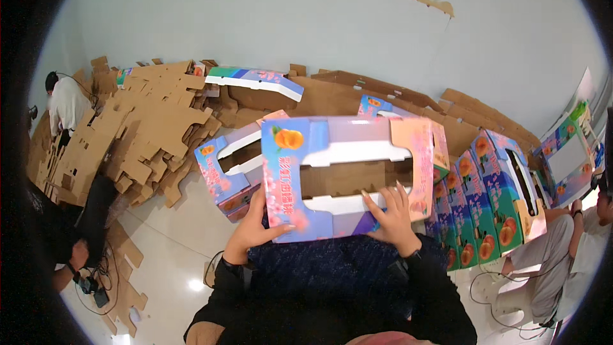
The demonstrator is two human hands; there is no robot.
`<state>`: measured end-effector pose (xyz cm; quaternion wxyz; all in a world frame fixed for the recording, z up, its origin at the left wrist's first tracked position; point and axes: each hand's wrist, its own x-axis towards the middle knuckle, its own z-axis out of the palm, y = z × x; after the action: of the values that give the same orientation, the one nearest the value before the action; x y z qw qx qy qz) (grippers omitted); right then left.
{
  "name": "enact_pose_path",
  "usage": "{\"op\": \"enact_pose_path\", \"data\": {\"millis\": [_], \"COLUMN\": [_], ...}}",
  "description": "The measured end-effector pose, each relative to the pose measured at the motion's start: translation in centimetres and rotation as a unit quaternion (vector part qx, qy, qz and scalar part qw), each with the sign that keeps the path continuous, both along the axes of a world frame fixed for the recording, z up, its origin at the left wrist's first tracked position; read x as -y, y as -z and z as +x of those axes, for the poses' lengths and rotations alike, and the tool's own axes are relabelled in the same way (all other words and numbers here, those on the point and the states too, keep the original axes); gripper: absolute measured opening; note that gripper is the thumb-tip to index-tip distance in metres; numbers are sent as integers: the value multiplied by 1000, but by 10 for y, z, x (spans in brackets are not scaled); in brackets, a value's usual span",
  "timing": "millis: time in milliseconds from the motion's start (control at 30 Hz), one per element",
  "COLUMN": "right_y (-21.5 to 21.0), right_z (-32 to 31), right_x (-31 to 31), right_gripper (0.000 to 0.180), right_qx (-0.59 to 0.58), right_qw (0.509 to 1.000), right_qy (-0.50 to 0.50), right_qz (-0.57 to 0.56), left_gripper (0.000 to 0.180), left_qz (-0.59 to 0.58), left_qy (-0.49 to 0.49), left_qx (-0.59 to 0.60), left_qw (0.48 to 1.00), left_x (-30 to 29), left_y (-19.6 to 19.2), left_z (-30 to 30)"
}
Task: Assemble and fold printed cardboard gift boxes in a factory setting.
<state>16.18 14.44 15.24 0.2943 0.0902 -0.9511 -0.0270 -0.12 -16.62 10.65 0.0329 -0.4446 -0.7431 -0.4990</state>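
Before me I hold a printed fruit carton (359,131), blue, pink and peach with fruit pictures and a large opening on the side facing me. White flaps edge the opening, and bare brown cardboard shows inside. My left hand (252,230) grips the carton's near left corner, thumb lying on the printed face. My right hand (394,220) clasps the near edge beside the opening, its fingers over the white flap. Behind the held carton, to its left, another printed carton (223,182) of the same kind sits partly covered.
Several assembled cartons (495,198) stand in a row at my right. Flat brown cardboard sheets (150,118) pile up at the left, and a long cardboard container (357,96) runs along the wall. Co-workers sit at both sides; cables (485,297) trail over the floor.
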Motion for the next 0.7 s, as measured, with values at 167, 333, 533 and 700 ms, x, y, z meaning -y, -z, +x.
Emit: {"op": "enact_pose_path", "data": {"millis": [167, 333, 533, 700], "right_y": [-19, -13, 15, 49], "right_z": [-41, -60, -34, 5], "right_x": [20, 37, 23, -1], "right_gripper": [80, 67, 36, 31], "right_qx": [-25, -106, -94, -23], "right_qw": [996, 990, 985, 991], "right_qy": [-77, -94, -143, -34], "right_qz": [39, -23, -23, -130], "left_gripper": [88, 66, 59, 61], "left_qz": [206, 357, 342, 312], "left_qy": [33, -31, -130, -147], "left_qx": [428, 480, 524, 504], "left_qw": [880, 801, 769, 792], "left_x": [29, 34, 76, 102], "left_y": [66, 40, 18, 44], "left_z": [10, -13, -64, -108]}}
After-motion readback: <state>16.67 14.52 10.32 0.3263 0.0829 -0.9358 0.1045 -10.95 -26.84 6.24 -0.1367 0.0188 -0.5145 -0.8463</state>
